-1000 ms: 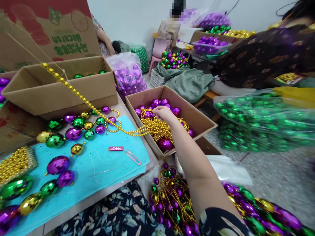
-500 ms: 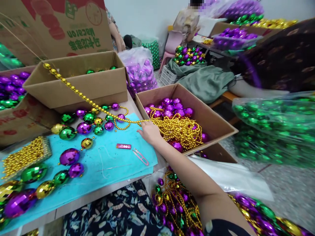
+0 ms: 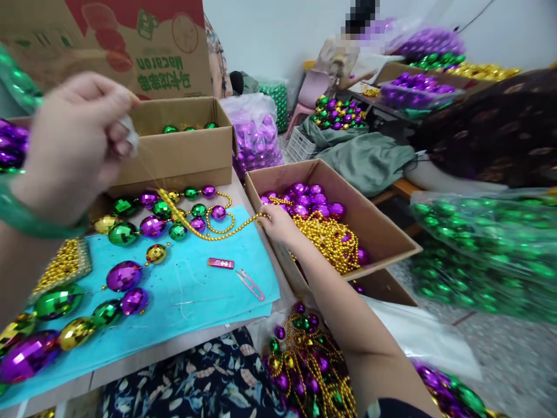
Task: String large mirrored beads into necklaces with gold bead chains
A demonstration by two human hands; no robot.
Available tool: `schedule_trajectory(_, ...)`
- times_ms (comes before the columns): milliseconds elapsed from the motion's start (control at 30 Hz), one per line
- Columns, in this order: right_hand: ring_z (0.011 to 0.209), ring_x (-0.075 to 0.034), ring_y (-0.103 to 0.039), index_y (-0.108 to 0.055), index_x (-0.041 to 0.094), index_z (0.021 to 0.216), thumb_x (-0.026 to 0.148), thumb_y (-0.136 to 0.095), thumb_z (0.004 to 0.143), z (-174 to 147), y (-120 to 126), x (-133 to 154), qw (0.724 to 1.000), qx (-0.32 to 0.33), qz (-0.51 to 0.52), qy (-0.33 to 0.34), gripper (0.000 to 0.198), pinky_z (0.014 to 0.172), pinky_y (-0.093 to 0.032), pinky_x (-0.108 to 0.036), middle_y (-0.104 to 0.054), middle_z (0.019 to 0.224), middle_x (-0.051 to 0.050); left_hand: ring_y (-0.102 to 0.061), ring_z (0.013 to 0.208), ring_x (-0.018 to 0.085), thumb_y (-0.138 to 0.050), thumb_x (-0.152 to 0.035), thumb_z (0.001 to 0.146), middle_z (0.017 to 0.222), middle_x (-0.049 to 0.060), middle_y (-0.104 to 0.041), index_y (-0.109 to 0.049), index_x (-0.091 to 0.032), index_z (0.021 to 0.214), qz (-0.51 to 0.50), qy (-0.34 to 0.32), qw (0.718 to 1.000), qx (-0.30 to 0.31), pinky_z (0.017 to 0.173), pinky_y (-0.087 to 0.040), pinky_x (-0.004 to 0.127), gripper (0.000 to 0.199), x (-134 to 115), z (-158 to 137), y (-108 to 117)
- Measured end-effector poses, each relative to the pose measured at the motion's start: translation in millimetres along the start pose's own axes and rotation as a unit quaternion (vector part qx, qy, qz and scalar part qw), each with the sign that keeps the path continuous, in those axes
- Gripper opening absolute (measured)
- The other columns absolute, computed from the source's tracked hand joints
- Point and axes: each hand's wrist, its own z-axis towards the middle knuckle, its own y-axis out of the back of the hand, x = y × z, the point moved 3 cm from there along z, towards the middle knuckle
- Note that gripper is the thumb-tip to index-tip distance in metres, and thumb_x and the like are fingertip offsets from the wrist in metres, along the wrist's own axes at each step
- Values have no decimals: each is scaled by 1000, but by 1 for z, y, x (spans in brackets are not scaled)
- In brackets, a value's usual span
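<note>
My left hand (image 3: 73, 136) is raised at the upper left, a green bangle on its wrist and a whitish wrap on one finger. Its fingers are pinched on a thin thread (image 3: 150, 168), which runs down to a strand of small gold beads (image 3: 226, 234). This strand sags over the blue cloth (image 3: 243, 232) towards my right hand (image 3: 278, 223), whose fingers close on its other end by the carton's left edge. Behind that hand, a tangle of gold bead strings (image 3: 326, 238) lies over purple balls in the open carton (image 3: 369, 226).
On the cloth lie thread snips (image 3: 250, 284), a small pink packet (image 3: 220, 263), a needle (image 3: 204, 301) and strung faceted beads (image 3: 124, 276). A cardboard box (image 3: 187, 154) stands behind. Bagged green beads (image 3: 483, 261) are at right; co-workers sit further back.
My left hand has come into view at the upper left, holding the thread. The gold strand, formerly stretched taut, now hangs slack and lower. My right hand still grips its end.
</note>
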Motion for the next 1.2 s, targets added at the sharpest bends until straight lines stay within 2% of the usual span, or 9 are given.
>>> schedule_trajectory(67, 85, -17, -57, -57, 17, 85, 22, -47, 86, -2, 4, 1, 997, -3, 71, 12, 11, 76, -42, -26, -64, 88, -5, -39, 42, 2, -55, -16, 85, 46, -8, -41, -58, -14, 78, -21, -20, 998, 53, 46, -30, 13, 8, 24, -16, -25)
schedule_trajectory(167, 67, -14, -53, -51, 19, 78, 27, -48, 83, -6, 7, 1, 970, -7, 243, 1, 10, 63, -41, -25, -56, 71, 1, -43, 41, 4, -64, -25, 79, 62, -1, -57, -58, -15, 71, -26, 110, 978, 177, 37, -29, 16, 13, 89, -43, -71)
schedule_trajectory(367, 53, -11, -44, -48, 22, 73, 35, -53, 77, -19, 14, -5, 923, 8, 382, -51, 15, 52, -38, -23, -42, 58, 6, -44, 44, 4, -64, -37, 77, 60, -3, -52, -55, -16, 73, -142, 237, 897, 346, 41, -28, 17, 23, 184, -77, -146)
schedule_trajectory(500, 54, -11, -47, -51, 21, 76, 36, -55, 75, -28, 21, -11, 899, 18, 433, -56, 15, 50, -41, -24, -49, 63, 4, -45, 46, 5, -65, -39, 76, 55, -5, -45, -53, -17, 74, -177, 244, 871, 388, 44, -30, 18, 25, 196, -78, -165)
schedule_trajectory(733, 70, -14, -53, -55, 20, 79, 36, -58, 73, -32, 22, -16, 884, 13, 463, -60, 17, 56, -51, -26, -54, 79, -1, -48, 53, 6, -69, -36, 75, 67, -1, -55, -54, -15, 75, -251, 274, 849, 377, 49, -34, 19, 25, 197, -74, -166)
schedule_trajectory(867, 76, -15, -55, -59, 19, 83, 35, -58, 72, -35, 20, -21, 882, 20, 465, -73, 19, 54, -50, -24, -61, 92, -5, -54, 64, 9, -70, -34, 75, 68, 1, -58, -55, -15, 74, -331, 277, 841, 327, 56, -38, 19, 24, 202, -72, -165)
schedule_trajectory(967, 79, -16, -58, -59, 20, 83, 35, -62, 70, -38, 16, -25, 854, 64, 505, -107, 20, 47, -47, -21, -65, 102, -7, -55, 65, 10, -71, -30, 74, 63, -1, -54, -55, -15, 73, -377, 275, 835, 292, 61, -41, 20, 22, 206, -68, -164)
schedule_trajectory(1067, 72, -17, -60, -59, 19, 75, 34, -65, 66, -39, 13, -30, 845, 86, 511, -131, 19, 42, -44, -21, -69, 96, -8, -56, 64, 12, -69, -26, 76, 60, -1, -52, -55, -15, 72, -390, 282, 833, 272, 64, -43, 23, 19, 208, -66, -161)
schedule_trajectory(1200, 56, -14, -56, -58, 17, 71, 30, -67, 64, -38, 33, -62, 875, -41, 445, -188, 17, 39, -40, -21, -67, 75, -6, -55, 59, 10, -67, -24, 78, 61, -1, -54, -55, -14, 73, -390, 275, 839, 263, 60, -43, 21, 16, 205, -64, -152)
